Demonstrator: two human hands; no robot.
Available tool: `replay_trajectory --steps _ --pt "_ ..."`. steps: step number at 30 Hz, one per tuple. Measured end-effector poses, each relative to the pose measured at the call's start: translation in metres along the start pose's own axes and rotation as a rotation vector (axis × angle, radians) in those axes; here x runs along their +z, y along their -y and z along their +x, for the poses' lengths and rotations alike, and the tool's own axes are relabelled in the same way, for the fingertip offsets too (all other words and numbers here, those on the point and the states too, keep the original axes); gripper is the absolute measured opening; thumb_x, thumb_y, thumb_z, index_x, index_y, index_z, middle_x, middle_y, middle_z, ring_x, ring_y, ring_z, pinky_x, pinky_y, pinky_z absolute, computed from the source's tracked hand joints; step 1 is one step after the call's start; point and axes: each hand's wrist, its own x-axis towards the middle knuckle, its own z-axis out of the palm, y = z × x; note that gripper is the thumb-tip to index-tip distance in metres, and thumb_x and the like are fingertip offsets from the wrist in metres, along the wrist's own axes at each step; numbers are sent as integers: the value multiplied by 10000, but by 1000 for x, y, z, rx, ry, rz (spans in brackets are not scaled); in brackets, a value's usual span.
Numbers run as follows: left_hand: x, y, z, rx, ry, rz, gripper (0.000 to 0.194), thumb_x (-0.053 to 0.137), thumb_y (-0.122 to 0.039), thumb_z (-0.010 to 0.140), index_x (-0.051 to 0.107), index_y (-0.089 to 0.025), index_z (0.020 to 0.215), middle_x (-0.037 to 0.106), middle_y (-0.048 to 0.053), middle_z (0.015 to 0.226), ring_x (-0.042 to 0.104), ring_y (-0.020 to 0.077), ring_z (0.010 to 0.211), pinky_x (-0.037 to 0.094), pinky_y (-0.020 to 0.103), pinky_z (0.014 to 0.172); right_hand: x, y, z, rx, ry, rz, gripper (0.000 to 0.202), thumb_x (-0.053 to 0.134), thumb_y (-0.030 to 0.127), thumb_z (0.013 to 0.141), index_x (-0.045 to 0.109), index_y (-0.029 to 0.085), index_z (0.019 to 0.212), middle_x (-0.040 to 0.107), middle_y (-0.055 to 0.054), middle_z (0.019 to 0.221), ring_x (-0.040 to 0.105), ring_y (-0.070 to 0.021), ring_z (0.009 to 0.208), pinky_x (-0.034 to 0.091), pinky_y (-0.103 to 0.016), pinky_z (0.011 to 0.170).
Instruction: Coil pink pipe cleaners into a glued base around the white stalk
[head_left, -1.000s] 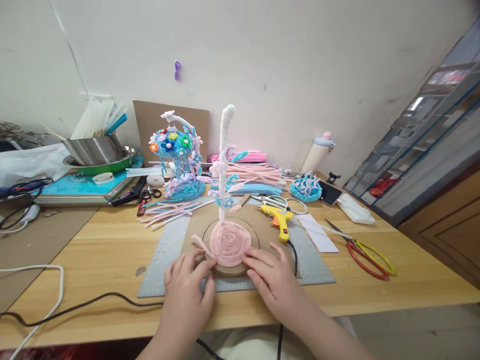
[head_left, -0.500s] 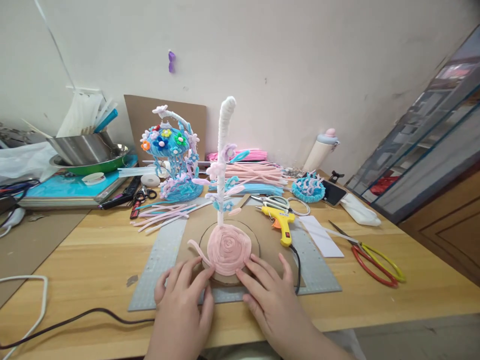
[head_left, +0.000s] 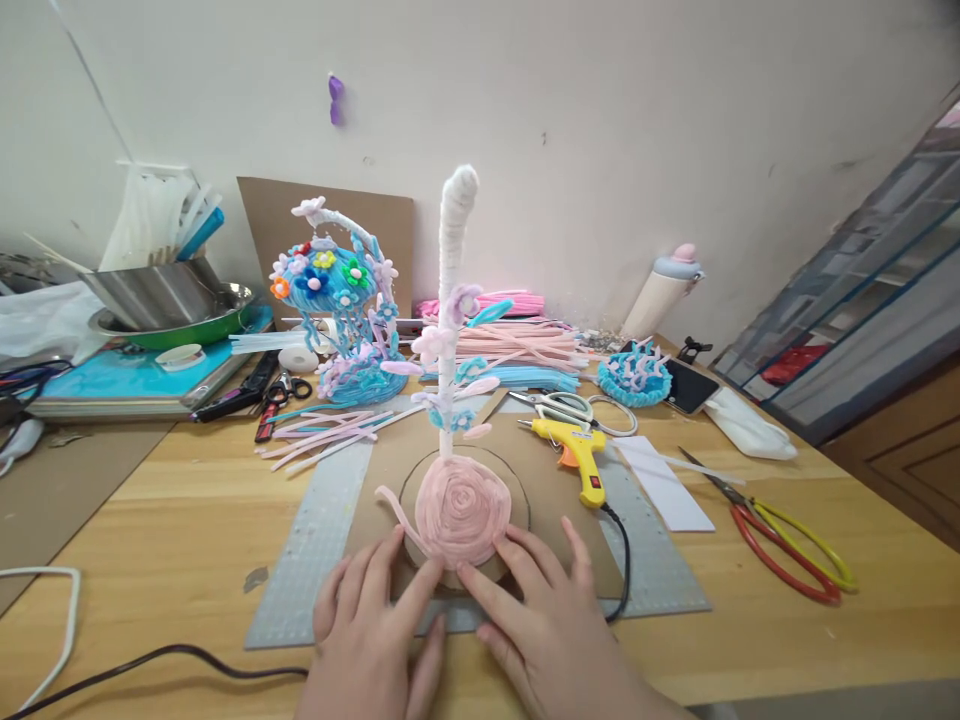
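Observation:
A flat pink coil of fuzzy stems lies on a brown cardboard sheet marked with a drawn circle. Its loose pink end sticks out to the left. Behind the coil rises an upright white wrapped stem with lilac and blue flowers and leaves. My left hand has its fingers spread, touching the coil's lower left edge near the loose end. My right hand is spread too, with fingertips against the lower right edge. The two index fingertips are close together at the near edge.
A yellow glue gun lies right of the coil, its black cable curving down. Red and yellow handled scissors and a white strip lie farther right. Behind stand a blue flowered piece, pink stem bundles and a bottle.
The view has shifted slightly, so the coil appears a little lower and larger. My index fingertips have come closer together along the coil's near edge.

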Motion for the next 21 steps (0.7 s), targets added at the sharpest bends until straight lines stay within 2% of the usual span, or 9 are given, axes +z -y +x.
replay_trajectory --steps 5,8,11,17,21 --pt "1 3 -5 87 23 87 502 591 -435 786 512 -447 1281 511 84 1330 480 316 1161 362 482 934 -2 -8 -3 -19 -13 46 467 488 285 886 453 296 1351 612 -74 1271 520 -266 1196 -116 -533 1113" --pt "2 5 -5 89 36 97 504 585 -440 791 509 -441 1289 498 85 1343 475 313 1163 367 479 933 -8 -12 -5 23 -19 132 380 435 185 880 491 241 1252 616 -69 1273 510 -213 1230 -92 -476 1138" --pt "3 5 -4 98 19 90 491 579 -424 795 524 -419 1282 477 109 1353 473 319 1161 369 488 923 -12 -12 -2 16 -40 192 312 417 112 841 504 248 1108 647 -65 1231 515 -202 1233 -99 -486 1132" --pt "5 5 -5 91 39 64 492 596 -403 797 522 -416 1283 451 108 1357 479 318 1157 362 491 930 -14 -8 8 12 -113 309 281 419 42 801 478 230 1002 719 -35 1078 606 -153 1109 -145 -406 1123" --pt "4 14 -3 99 41 32 499 625 -431 773 537 -430 1265 468 116 1335 498 323 1128 396 506 897 -12 -13 4 78 -60 323 277 432 65 797 438 212 1033 627 -95 1245 492 -175 1254 -99 -432 1124"
